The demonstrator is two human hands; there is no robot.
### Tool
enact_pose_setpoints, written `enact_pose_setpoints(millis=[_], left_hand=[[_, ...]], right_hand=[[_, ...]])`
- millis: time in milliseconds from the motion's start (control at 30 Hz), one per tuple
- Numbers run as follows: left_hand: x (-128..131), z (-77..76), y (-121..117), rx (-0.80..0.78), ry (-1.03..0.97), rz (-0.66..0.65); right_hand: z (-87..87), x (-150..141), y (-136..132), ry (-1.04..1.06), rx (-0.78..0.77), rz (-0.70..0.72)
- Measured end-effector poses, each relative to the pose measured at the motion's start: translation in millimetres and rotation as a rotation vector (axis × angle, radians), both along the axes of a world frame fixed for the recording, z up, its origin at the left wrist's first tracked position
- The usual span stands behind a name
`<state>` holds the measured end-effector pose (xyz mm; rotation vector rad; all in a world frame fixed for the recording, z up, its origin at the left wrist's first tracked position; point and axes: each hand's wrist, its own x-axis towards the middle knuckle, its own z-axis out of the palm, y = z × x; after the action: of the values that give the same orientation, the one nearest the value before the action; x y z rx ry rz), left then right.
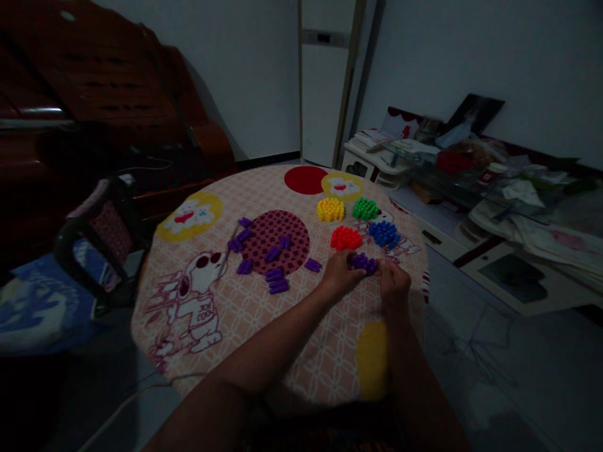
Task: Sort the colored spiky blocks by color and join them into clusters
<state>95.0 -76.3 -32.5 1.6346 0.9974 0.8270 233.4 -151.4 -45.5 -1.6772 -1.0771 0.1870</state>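
Observation:
A cluster of small purple plastic pieces (pixel 365 263) stands on the round table between my two hands. My left hand (pixel 340 271) has its thumb and fingers closed around the cluster's left end. At the right end, my right hand (pixel 394 281) is closed in a pinch; whatever is between its fingertips is too small and dark to make out. Just beyond are tight groups of similar pieces: red (pixel 346 238), blue (pixel 384 233), yellow (pixel 330 210) and green (pixel 365 208). Several loose purple pieces (pixel 277 280) lie scattered to the left, some on the tablecloth's dark red dotted circle (pixel 294 235).
A patterned cloth (pixel 254 326) with cartoon dogs covers the table. To the left stand a chair (pixel 101 238) and a wooden sofa (pixel 108 81). A low cabinet (pixel 456 251) piled with papers and bags runs along the right wall. A cable (pixel 122 402) hangs near the table's front left.

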Motion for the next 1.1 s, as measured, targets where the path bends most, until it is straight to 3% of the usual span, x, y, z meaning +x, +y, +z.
enact_pose_setpoints(millis=[267, 533, 633, 733, 867, 967, 1100], left_hand=[[3.2, -1.3, 3.1, 0.086, 0.059, -0.047], [-13.3, 11.4, -0.7, 0.197, 0.158, -0.02], [-38.0, 26.5, 6.8, 0.301, 0.285, -0.128], [-78.5, 49.5, 19.4, 0.413, 0.484, -0.259], [-137.0, 74.9, 34.0, 0.463, 0.857, -0.23], [-164.5, 76.7, 37.3, 0.421, 1.068, -0.134], [-173.5, 66.6, 35.8, 0.349, 1.092, -0.198]], right_hand=[[4.3, -2.9, 0.0, -0.017, 0.016, 0.022], [3.8, -3.0, -1.9, -0.02, 0.014, 0.006], [2.3, -1.8, -2.0, -0.02, 0.015, 0.012], [-0.4, -0.3, -1.4, -0.009, 0.019, 0.008], [-4.6, 2.5, -0.2, -0.023, 0.023, 0.02], [-5.9, 4.1, 0.3, -0.051, 0.033, 0.02], [-4.3, 3.4, 0.1, -0.079, 0.034, 0.031]])
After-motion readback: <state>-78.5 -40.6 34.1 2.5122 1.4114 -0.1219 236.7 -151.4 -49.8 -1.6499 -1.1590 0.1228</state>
